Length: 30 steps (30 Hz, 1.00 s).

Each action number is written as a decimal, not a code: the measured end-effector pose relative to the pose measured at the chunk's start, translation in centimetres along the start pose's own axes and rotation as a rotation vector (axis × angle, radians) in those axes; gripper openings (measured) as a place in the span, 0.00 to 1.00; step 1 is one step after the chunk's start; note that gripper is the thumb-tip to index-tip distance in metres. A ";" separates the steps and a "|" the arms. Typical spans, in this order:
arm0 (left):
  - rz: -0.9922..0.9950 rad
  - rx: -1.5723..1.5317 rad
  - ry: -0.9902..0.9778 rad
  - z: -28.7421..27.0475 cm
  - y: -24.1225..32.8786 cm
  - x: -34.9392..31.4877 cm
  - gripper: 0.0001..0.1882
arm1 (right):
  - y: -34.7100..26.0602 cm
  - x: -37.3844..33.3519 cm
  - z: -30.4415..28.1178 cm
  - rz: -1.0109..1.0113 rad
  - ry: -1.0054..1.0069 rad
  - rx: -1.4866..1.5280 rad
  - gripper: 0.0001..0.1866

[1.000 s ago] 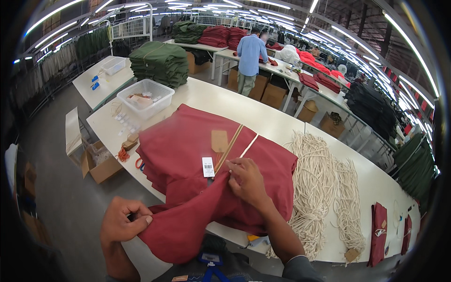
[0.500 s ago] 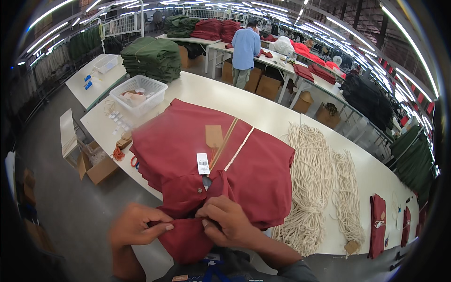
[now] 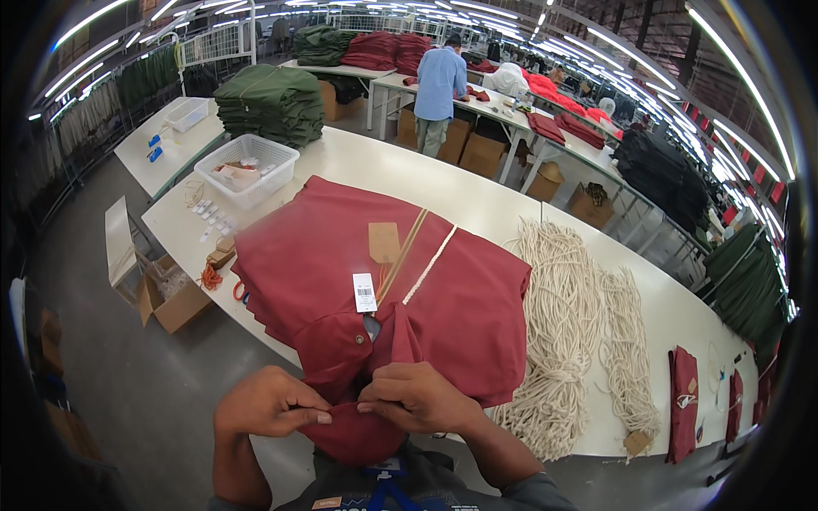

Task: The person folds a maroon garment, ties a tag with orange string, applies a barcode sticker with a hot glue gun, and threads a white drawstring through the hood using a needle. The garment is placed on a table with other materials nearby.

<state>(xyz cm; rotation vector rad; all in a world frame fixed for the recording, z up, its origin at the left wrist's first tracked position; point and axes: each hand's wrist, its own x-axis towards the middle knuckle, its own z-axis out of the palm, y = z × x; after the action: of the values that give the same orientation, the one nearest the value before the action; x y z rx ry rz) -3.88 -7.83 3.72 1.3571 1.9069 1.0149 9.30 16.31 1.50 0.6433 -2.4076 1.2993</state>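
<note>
In front of me a stack of dark red cloth garments (image 3: 464, 332) lies on the white table. One corner of the top piece hangs over the near edge as a flap (image 3: 362, 439). My left hand (image 3: 268, 404) pinches the flap's edge between thumb and finger. Close beside it, my right hand (image 3: 417, 399) pinches the same edge. Just beyond my hands is a metal eyelet (image 3: 360, 339). A white printed tag (image 3: 365, 292), a brown card tag (image 3: 384, 243), tan strings (image 3: 406, 251) and a cream braided cord (image 3: 430, 264) rest on the top garment.
Bundles of cream cord (image 3: 558, 341) lie to the right on the table (image 3: 477, 179). A white plastic basket (image 3: 285, 175) and folded green garments (image 3: 268, 102) stand far left. Orange-handled scissors (image 3: 239, 292) peek out beside the stack. A person in a blue shirt (image 3: 439, 85) works beyond.
My left hand has moved right, closer to my right hand, along the flap's edge. The flap's lower end has shifted slightly right. Both hands still pinch the cloth.
</note>
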 end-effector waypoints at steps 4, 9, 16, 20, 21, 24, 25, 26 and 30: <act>0.021 0.133 0.007 0.3 0.0 0.9 0.07 | 0.2 0.2 0.5 -0.038 0.030 -0.048 0.06; 0.076 0.069 0.209 1.4 -0.3 1.6 0.06 | 0.3 -0.2 0.6 0.035 0.070 -0.099 0.06; 0.040 0.062 0.110 0.6 -1.1 0.9 0.06 | 0.9 -0.7 -0.4 0.003 -0.010 -0.025 0.05; 0.040 0.039 0.074 0.7 -0.9 1.1 0.05 | 1.6 -0.5 0.8 -0.045 -0.038 -0.025 0.07; 0.024 0.003 0.130 0.8 -0.8 1.4 0.07 | 1.8 -0.5 1.2 -0.055 0.039 -0.060 0.07; -0.009 -0.139 0.283 1.5 -0.5 2.1 0.22 | 1.8 -0.5 2.1 -0.029 0.176 -0.109 0.11; -0.023 -0.127 0.314 1.8 -0.4 2.4 0.26 | 1.6 -0.6 2.3 0.024 0.205 -0.083 0.13; -0.033 -0.114 0.350 2.4 -0.3 2.8 0.30 | 1.4 -0.6 2.6 0.072 0.224 -0.048 0.15; -0.042 -0.210 0.434 3.5 -0.1 3.7 0.34 | 1.1 -0.5 2.9 0.206 0.164 0.062 0.12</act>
<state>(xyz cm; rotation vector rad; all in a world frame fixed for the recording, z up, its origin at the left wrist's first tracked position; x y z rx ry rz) -2.27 -3.49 1.62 1.0314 2.0461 1.5383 8.97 14.53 -0.99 0.2967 -2.3557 1.4513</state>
